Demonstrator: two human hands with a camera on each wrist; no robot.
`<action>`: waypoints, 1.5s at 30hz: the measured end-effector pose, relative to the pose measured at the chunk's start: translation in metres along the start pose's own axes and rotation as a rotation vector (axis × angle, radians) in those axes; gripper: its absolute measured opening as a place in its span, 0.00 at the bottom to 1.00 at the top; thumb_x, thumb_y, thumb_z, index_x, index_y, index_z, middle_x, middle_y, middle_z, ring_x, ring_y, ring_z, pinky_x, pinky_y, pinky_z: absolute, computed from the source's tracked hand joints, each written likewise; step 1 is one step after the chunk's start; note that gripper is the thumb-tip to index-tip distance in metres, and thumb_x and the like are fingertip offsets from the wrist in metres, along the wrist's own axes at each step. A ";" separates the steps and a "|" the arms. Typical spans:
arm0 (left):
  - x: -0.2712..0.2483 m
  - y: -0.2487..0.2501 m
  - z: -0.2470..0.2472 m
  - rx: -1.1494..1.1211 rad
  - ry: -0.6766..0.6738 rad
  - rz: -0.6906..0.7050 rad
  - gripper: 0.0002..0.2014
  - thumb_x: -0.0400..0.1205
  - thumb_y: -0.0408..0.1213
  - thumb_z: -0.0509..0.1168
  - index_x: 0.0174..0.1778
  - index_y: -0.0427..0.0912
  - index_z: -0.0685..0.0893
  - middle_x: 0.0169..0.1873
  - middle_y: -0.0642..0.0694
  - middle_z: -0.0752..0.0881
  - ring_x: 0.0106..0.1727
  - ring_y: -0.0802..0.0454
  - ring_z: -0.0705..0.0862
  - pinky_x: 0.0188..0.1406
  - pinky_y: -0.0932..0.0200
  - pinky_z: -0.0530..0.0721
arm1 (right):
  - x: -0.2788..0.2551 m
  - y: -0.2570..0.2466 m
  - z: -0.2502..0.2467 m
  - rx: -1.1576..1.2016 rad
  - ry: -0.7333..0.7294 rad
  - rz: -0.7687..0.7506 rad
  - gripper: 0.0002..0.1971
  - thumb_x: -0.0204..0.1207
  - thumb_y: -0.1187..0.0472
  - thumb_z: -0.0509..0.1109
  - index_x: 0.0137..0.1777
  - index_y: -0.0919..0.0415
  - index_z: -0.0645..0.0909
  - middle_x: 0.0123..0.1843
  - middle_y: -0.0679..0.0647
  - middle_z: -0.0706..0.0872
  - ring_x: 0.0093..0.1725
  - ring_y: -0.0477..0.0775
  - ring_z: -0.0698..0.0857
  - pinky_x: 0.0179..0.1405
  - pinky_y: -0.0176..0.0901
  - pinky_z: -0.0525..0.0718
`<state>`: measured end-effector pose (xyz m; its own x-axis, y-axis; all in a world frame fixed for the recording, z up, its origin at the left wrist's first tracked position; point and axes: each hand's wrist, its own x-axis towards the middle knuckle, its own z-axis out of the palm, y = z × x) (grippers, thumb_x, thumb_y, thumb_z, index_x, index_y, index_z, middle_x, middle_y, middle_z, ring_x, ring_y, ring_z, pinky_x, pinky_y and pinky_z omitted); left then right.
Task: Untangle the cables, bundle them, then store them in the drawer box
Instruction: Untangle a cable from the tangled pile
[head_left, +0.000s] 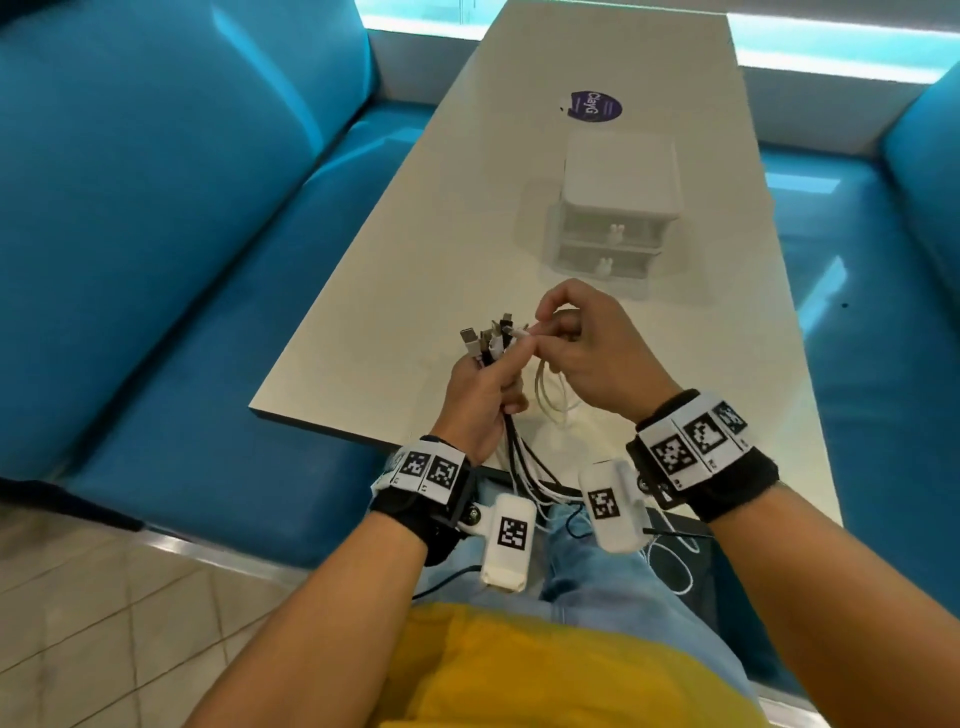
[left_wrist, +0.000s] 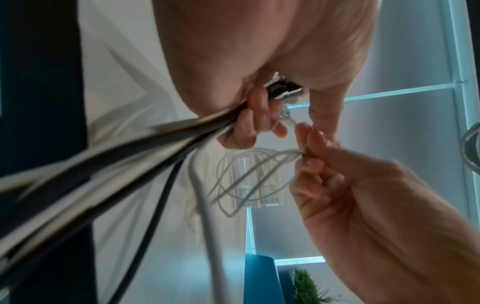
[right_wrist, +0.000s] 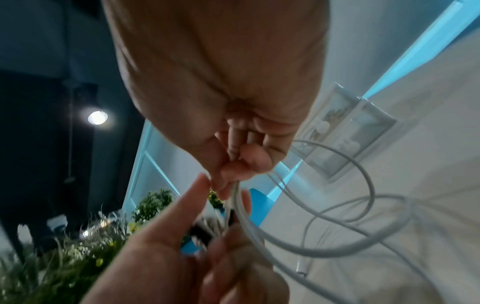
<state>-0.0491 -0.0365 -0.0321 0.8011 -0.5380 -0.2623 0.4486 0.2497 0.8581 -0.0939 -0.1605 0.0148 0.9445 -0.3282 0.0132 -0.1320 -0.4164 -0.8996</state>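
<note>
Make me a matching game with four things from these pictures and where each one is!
Things:
1. bunch of cables
2. white cable
3. drawer box
4. purple sticker

Places:
A. on the table, beyond the box
B. gripped in the left hand
C. standing on the table, both drawers shut
D. pinched by the right hand, its loops hanging below

Pairs: 1-B, 2-D, 3-C, 4-A

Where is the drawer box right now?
In the head view the white drawer box stands on the table, right of centre, beyond both hands; its two drawers look closed, and a purple sticker lies behind it.
</note>
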 end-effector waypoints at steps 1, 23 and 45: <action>-0.001 -0.001 0.006 0.009 0.002 0.006 0.05 0.80 0.40 0.70 0.38 0.48 0.89 0.24 0.53 0.64 0.23 0.58 0.61 0.22 0.63 0.60 | -0.001 0.001 -0.001 -0.002 0.030 0.007 0.14 0.75 0.69 0.72 0.41 0.51 0.73 0.35 0.52 0.87 0.25 0.40 0.80 0.31 0.38 0.79; 0.007 0.052 0.046 -0.063 -0.053 0.150 0.10 0.86 0.44 0.59 0.42 0.45 0.77 0.35 0.47 0.89 0.46 0.48 0.88 0.44 0.54 0.84 | -0.059 0.063 -0.085 -0.357 -0.114 0.227 0.06 0.77 0.57 0.72 0.43 0.56 0.90 0.42 0.47 0.90 0.43 0.39 0.84 0.48 0.38 0.74; -0.011 0.049 0.128 0.439 -0.438 -0.045 0.12 0.86 0.44 0.61 0.44 0.41 0.84 0.22 0.53 0.61 0.19 0.59 0.56 0.15 0.65 0.54 | -0.126 0.092 -0.171 -0.056 0.693 0.408 0.26 0.73 0.75 0.73 0.66 0.56 0.71 0.60 0.58 0.74 0.47 0.52 0.83 0.29 0.36 0.78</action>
<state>-0.0866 -0.1208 0.0695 0.5063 -0.8441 -0.1767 0.1984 -0.0854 0.9764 -0.2761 -0.3027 0.0053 0.4197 -0.9072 -0.0278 -0.4586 -0.1856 -0.8690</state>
